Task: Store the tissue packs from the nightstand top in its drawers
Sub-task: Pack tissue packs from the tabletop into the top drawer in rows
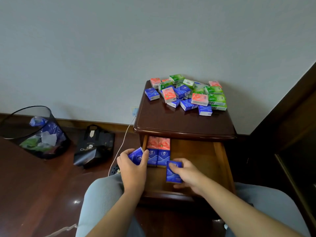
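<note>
Each hand's grip is curled round one blue tissue pack, left hand at the open drawer edge, right hand inside, apparently to extend the stored row, while the pile waits on the nightstand.

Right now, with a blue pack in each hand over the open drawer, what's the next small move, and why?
Probably set the right hand's blue pack down in the drawer, just in front of the two blue packs already lined up there. It already hovers at that spot, while the left hand holds its pack at the drawer's left edge.
</note>
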`<state>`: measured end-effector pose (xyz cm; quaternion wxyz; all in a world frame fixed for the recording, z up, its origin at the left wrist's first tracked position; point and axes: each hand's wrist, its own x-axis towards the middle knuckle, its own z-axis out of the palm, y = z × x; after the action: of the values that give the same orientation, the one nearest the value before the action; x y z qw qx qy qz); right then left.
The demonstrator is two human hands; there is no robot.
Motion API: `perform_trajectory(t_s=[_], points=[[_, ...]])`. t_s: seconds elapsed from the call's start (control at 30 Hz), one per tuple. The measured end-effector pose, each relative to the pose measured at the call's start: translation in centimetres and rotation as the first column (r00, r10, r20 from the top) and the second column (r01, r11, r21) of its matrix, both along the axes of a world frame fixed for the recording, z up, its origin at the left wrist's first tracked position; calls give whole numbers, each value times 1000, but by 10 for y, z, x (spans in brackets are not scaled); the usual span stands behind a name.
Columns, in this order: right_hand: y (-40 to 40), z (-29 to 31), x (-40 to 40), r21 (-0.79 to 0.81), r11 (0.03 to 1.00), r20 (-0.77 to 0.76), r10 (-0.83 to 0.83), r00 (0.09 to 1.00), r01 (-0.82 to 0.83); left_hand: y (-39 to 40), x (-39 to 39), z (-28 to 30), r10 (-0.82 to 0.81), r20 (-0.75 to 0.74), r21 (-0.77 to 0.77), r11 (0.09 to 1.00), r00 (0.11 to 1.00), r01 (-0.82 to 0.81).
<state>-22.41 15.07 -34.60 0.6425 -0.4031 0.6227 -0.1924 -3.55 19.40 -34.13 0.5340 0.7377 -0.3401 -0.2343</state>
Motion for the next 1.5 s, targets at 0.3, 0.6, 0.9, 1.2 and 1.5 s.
perform_trajectory(t_s=[0.3,0.6,0.9,1.2,1.5], points=[[11,-17,58,154,987,4,-51,999,50,3,8,-13,30,-1,10,1000,1000,-30],[5,-32,87,113,984,-100,-123,987,134,5,11,-14,47,-75,-15,999,996,-49],[2,-39,92,96,977,-208,-166,964,189,4,9,-15,-6,-166,-68,998,986,-6],[-2,-31,85,144,969,-246,-160,956,199,8,5,-12,-60,-228,-77,996,972,43],[-11,7,69,59,981,13,-185,983,184,9,2,-11,-159,-130,3,987,979,161]])
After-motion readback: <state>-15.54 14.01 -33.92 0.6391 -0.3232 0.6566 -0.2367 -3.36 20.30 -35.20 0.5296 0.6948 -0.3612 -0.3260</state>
